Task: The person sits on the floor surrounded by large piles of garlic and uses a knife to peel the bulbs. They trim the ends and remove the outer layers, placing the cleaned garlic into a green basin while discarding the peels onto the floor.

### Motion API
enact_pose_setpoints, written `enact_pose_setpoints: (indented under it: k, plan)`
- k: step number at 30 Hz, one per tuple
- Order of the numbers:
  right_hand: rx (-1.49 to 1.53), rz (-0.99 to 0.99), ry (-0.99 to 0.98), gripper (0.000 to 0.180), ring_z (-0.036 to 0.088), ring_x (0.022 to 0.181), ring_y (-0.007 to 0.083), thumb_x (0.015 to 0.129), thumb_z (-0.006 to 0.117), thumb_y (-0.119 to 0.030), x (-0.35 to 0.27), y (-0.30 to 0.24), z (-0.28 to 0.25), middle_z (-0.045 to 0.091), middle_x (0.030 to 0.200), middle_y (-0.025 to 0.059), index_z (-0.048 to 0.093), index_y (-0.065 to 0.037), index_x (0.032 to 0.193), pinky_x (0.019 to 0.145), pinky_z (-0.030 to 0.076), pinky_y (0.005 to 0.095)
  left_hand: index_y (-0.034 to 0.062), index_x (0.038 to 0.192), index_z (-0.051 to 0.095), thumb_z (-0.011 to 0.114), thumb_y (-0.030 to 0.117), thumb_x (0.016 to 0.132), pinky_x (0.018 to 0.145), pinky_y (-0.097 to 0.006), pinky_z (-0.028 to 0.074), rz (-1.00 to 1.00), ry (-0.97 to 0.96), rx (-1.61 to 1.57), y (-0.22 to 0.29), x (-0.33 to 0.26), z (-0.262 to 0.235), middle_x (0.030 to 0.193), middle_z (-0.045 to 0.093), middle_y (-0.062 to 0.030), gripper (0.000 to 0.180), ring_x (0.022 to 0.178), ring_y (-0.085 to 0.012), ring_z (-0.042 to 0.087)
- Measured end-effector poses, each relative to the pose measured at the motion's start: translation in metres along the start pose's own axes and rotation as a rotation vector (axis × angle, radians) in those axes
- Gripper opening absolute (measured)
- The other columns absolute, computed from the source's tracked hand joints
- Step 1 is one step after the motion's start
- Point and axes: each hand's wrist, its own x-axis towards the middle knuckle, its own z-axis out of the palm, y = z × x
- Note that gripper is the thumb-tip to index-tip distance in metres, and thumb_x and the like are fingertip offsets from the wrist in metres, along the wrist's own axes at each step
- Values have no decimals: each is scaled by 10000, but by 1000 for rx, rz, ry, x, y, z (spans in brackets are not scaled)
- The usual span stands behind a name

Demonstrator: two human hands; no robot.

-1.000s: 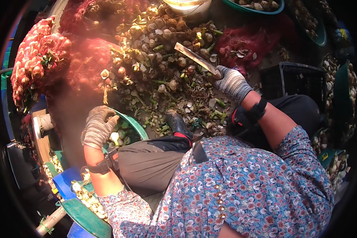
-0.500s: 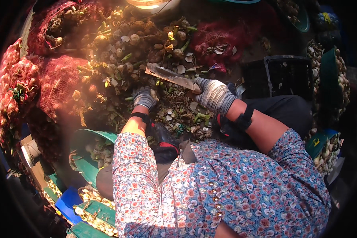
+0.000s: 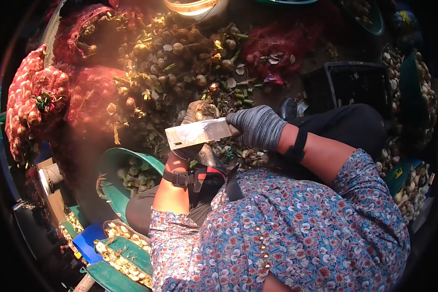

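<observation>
In my gloved right hand (image 3: 258,127) is the handle of a cleaver (image 3: 199,132), its broad blade pointing left. The blade lies across in front of my left hand (image 3: 193,113), which also wears a knit glove. Between the left fingers sits a garlic bulb (image 3: 208,111), roots showing, just above the blade's upper edge. Whether blade and bulb touch, I cannot tell. The blade hides part of the left hand and wrist. Beyond both hands spreads a heap of garlic bulbs (image 3: 177,47) with cut stalks and loose skins.
Red mesh sacks of garlic (image 3: 90,100) stand at the left. A green basin (image 3: 113,187) holding bulbs is by my left knee, and a black crate (image 3: 357,80) is beyond my right knee. At the top stands a pale bucket (image 3: 194,7). More garlic-filled containers line the right.
My left hand has risen from the heap with a garlic bulb. The cleaver has come down and nearer, its blade now flat to view in front of the left hand.
</observation>
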Motion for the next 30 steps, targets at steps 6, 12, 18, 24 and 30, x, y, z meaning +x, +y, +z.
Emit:
enact_pose_setpoints:
  k: [6, 12, 18, 24, 30]
  plan:
    - [-63, -45, -5, 307, 676, 801, 349, 701, 706, -160, -17, 0, 5, 668, 808, 136, 643, -124, 999, 673, 530, 452, 76, 1377, 446, 641, 88, 897, 919, -331, 515, 163, 3, 578, -17, -41, 7, 1219, 615, -94, 518, 1080, -190, 624]
    - [-49, 89, 23, 288, 672, 847, 371, 769, 669, -177, -9, 22, 19, 685, 880, 154, 635, -109, 1046, 713, 532, 463, 66, 1339, 428, 777, 112, 796, 905, -327, 513, 74, 98, 490, 24, -38, 39, 1129, 619, -94, 647, 1026, -205, 629]
    - [184, 422, 142, 446, 688, 886, 366, 840, 663, -299, 13, 90, 8, 697, 956, 228, 617, -43, 1202, 770, 542, 427, 101, 1350, 427, 854, 144, 729, 921, -308, 502, 58, 225, 308, 79, -44, 58, 1212, 581, -104, 755, 1057, -196, 591]
    - [149, 100, 200, 405, 672, 856, 378, 842, 691, -421, -11, -2, -7, 698, 903, 190, 664, -117, 1106, 758, 537, 434, 27, 1327, 415, 873, 136, 734, 888, -325, 525, 35, 434, 154, 36, -47, 49, 1183, 587, -117, 757, 1052, -217, 604]
    - [745, 156, 110, 490, 667, 934, 178, 868, 723, -467, -15, 3, 25, 718, 961, 116, 673, -49, 1119, 832, 517, 341, 76, 1294, 491, 902, 157, 663, 960, -404, 484, 77, 308, 620, 74, -22, 70, 1231, 542, -138, 757, 1117, -265, 567]
